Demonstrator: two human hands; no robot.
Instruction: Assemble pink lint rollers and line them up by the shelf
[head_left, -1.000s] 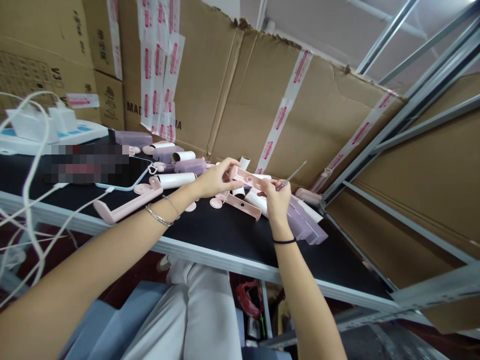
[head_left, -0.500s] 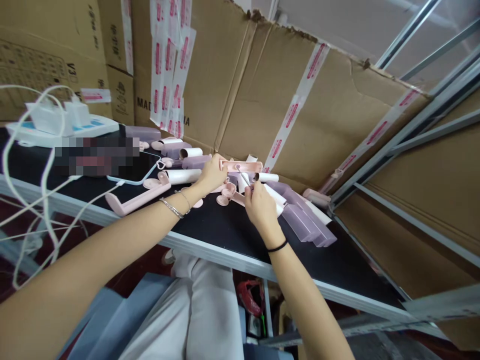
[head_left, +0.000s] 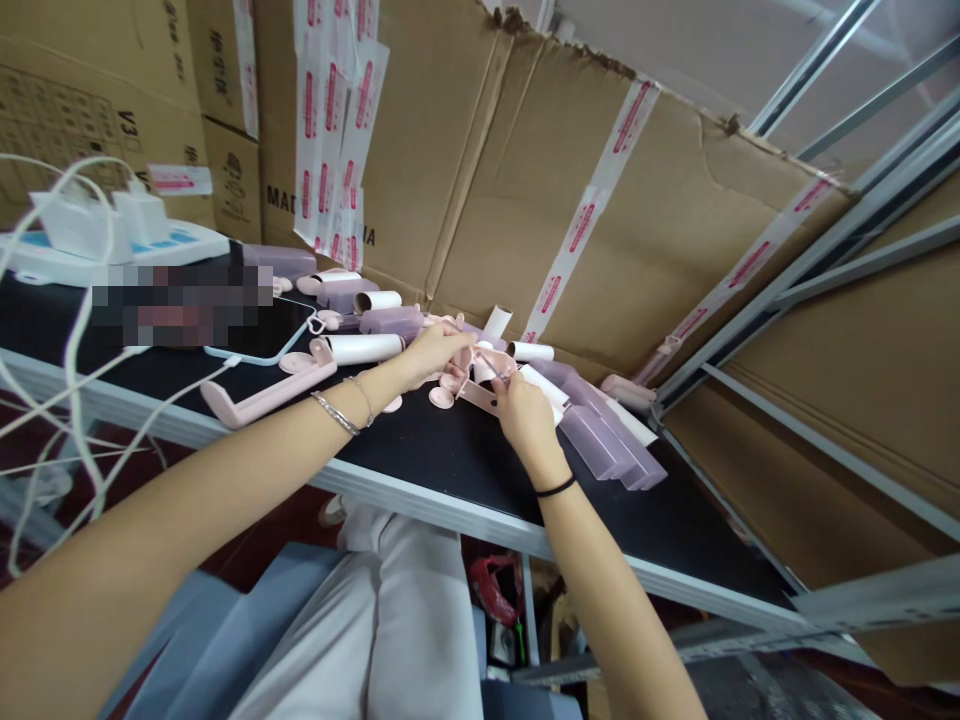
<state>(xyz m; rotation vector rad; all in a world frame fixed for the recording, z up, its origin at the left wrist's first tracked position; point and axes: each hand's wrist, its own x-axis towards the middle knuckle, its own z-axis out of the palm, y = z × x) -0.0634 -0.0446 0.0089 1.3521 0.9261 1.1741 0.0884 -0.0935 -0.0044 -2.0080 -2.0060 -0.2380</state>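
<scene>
My left hand (head_left: 442, 350) is closed on the end of a pink plastic casing (head_left: 496, 361), a long open half-shell, raised over the other parts and tilted. A thin metal tool (head_left: 491, 368) is pinched in my right hand (head_left: 525, 408); its tip reaches into the casing. Whether it is a screwdriver or tweezers cannot be made out. Below the hands lie pink round caps (head_left: 442, 398) and another pink strip-shaped part (head_left: 478, 397). White tubes (head_left: 532, 351) and translucent purple cases (head_left: 596, 442) lie close to my right hand.
A pink casing (head_left: 270, 394) and a white tube (head_left: 365, 349) lie left on the black table (head_left: 442, 455). Behind them are a phone (head_left: 281, 330) on a cable and a power strip (head_left: 202, 243) with chargers. Cardboard (head_left: 420, 150) walls the back; metal shelf framing (head_left: 757, 310) stands right.
The pink casing has come down slightly and turned from nearly level to tilted. My left hand has shifted with it, and the tool stays at the casing. The view has moved a little.
</scene>
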